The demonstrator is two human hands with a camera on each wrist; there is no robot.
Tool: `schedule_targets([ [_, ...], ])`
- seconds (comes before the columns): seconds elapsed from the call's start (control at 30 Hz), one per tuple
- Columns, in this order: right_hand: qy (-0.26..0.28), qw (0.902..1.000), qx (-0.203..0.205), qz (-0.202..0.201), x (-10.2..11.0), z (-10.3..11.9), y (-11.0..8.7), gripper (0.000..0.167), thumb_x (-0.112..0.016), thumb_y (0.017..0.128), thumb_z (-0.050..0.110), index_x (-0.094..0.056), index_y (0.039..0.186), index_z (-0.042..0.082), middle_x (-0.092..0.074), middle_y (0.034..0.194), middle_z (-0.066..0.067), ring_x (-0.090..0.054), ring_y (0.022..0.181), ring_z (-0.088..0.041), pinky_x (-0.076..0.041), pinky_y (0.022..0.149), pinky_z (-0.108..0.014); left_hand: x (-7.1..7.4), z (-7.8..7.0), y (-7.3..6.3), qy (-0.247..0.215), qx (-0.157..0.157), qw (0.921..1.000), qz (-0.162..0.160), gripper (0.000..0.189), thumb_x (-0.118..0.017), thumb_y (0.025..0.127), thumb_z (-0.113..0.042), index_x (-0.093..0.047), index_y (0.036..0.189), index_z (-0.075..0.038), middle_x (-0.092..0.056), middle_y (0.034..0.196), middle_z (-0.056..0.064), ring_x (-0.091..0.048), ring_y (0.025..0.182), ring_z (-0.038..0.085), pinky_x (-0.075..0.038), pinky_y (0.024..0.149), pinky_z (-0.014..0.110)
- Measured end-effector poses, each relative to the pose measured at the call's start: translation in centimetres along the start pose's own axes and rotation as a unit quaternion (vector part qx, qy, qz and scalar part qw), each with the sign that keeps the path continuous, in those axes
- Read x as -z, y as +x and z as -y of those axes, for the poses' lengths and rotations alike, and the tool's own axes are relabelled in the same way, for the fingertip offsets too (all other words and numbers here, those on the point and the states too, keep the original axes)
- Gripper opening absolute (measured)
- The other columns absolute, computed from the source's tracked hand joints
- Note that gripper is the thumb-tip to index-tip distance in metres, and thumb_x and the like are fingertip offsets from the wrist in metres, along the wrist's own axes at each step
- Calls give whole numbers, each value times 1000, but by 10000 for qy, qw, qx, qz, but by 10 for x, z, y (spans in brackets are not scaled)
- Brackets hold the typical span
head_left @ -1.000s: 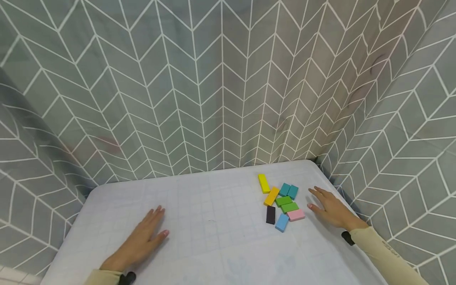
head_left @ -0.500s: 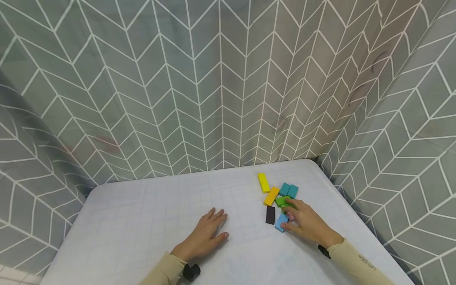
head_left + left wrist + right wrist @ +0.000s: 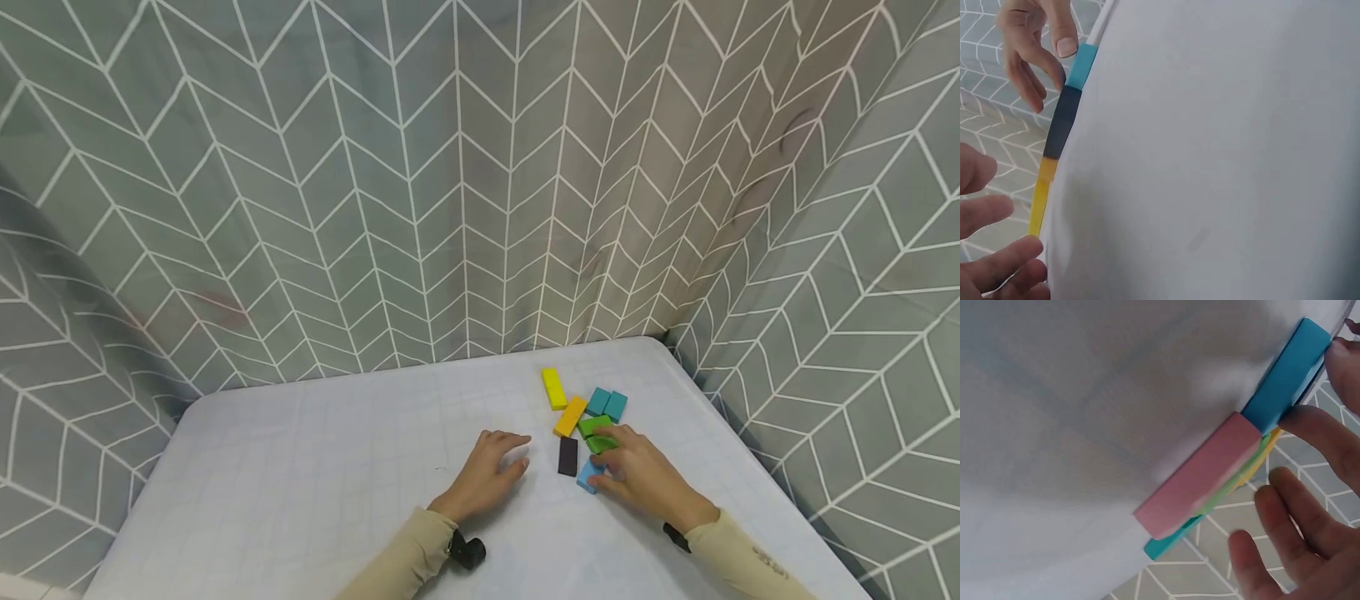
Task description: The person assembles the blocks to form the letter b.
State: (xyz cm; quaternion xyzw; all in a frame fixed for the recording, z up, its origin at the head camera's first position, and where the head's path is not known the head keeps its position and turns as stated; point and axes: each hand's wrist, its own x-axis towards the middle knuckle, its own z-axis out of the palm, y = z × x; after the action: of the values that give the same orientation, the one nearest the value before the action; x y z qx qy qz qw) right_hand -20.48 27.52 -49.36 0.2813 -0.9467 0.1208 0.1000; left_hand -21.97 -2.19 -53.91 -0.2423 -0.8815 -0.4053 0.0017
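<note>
My right hand [image 3: 648, 477] is over the near side of a group of coloured blocks. Its thumb and index finger pinch a light blue block [image 3: 587, 477] at its two ends, while the other fingers stay loose. The right wrist view has a pink block [image 3: 1200, 475] lying beside it, hidden under the hand in the head view. Left of the group, my left hand [image 3: 483, 475] hovers with relaxed, slightly bent fingers and holds nothing. Between the hands lies a black block [image 3: 567, 457]. Two green blocks [image 3: 596, 426] are just beyond the right fingertips.
An orange block [image 3: 570, 417], a yellow block [image 3: 554, 388] and two teal blocks [image 3: 598, 401] lie farther back. All rest on a table with a white cloth [image 3: 315, 467]. Grey patterned curtains [image 3: 420, 183] hang behind it and along both sides.
My left hand has moved right, toward the blocks, and its fingers have bent. From the table's right side, my right hand has come left onto the group and closed on the light blue block.
</note>
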Motion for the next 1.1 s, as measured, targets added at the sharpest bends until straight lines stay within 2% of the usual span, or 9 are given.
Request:
schedule_targets([
  [0.1, 46, 9998, -18, 171, 0, 1, 0, 36, -90, 83, 38, -85, 105, 10, -71, 126, -11, -65, 113, -26, -59, 95, -50, -7, -3, 10, -17, -7, 10000, -8, 40, -63, 106, -27, -67, 144, -14, -67, 131, 6, -54, 111, 16, -50, 95, 34],
  [0.2, 49, 9997, 15, 223, 0, 3, -2, 38, -91, 82, 38, -85, 107, 9, -72, 114, -5, -63, 102, -18, -61, 88, -41, -13, -4, 19, 156, -39, 9999, 61, 40, -66, 105, -25, -67, 144, -16, -66, 119, 6, -56, 98, 13, -48, 83, 25],
  [0.33, 125, 9998, 30, 131, 0, 5, -5, 39, -93, 81, 35, -85, 107, 7, -67, 102, 1, -58, 90, -9, -59, 79, -32, -20, -8, 29, 707, -105, 9972, 208, 42, -67, 105, -29, -66, 146, -23, -60, 105, 2, -55, 81, 8, -43, 67, 20],
  [0.47, 346, 9994, 25, 57, 1, 6, -6, 39, -94, 79, 34, -85, 106, 6, -67, 99, 4, -58, 87, -8, -58, 76, -30, -24, -13, 35, 1433, -161, 9889, 368, 43, -68, 104, -35, -66, 146, -30, -52, 98, -1, -44, 65, 8, -36, 56, 20],
  [0.57, 518, 9986, 28, 57, 2, 6, -6, 37, -94, 79, 32, -85, 105, 7, -68, 98, 5, -61, 88, -9, -59, 76, -31, -25, -18, 36, 1783, -276, 9829, 374, 37, -70, 103, -35, -72, 139, -29, -50, 97, -2, -41, 64, 7, -34, 53, 21],
  [0.73, 767, 9967, 62, 254, 5, 6, -4, 35, -93, 81, 29, -85, 107, 7, -70, 99, 5, -65, 87, -8, -58, 75, -30, -24, -21, 35, 1952, -333, 9797, 318, 29, -72, 101, -33, -79, 129, -27, -52, 98, -2, -42, 68, 5, -35, 54, 21],
  [0.87, 898, 9950, -19, 444, 5, 3, -3, 36, -93, 81, 27, -84, 108, 6, -71, 98, 5, -60, 83, -2, -54, 71, -25, -24, -21, 35, 1852, -222, 9818, 355, 38, -72, 102, -33, -73, 138, -25, -53, 101, 0, -42, 67, 7, -35, 54, 21],
  [0.97, 933, 9946, -78, 456, 5, 1, -2, 36, -94, 80, 27, -84, 108, 6, -71, 97, 6, -59, 82, -1, -54, 70, -24, -25, -22, 39, 1721, -146, 9841, 424, 47, -71, 102, -35, -65, 148, -26, -55, 104, 2, -43, 65, 9, -35, 54, 22],
  [1.1, 978, 9943, -134, 412, 5, -1, -1, 37, -95, 79, 26, -83, 108, 6, -72, 96, 5, -61, 81, -1, -55, 70, -24, -28, -25, 45, 1664, -187, 9846, 499, 52, -69, 103, -39, -60, 153, -29, -56, 105, 3, -44, 63, 10, -36, 55, 23],
])
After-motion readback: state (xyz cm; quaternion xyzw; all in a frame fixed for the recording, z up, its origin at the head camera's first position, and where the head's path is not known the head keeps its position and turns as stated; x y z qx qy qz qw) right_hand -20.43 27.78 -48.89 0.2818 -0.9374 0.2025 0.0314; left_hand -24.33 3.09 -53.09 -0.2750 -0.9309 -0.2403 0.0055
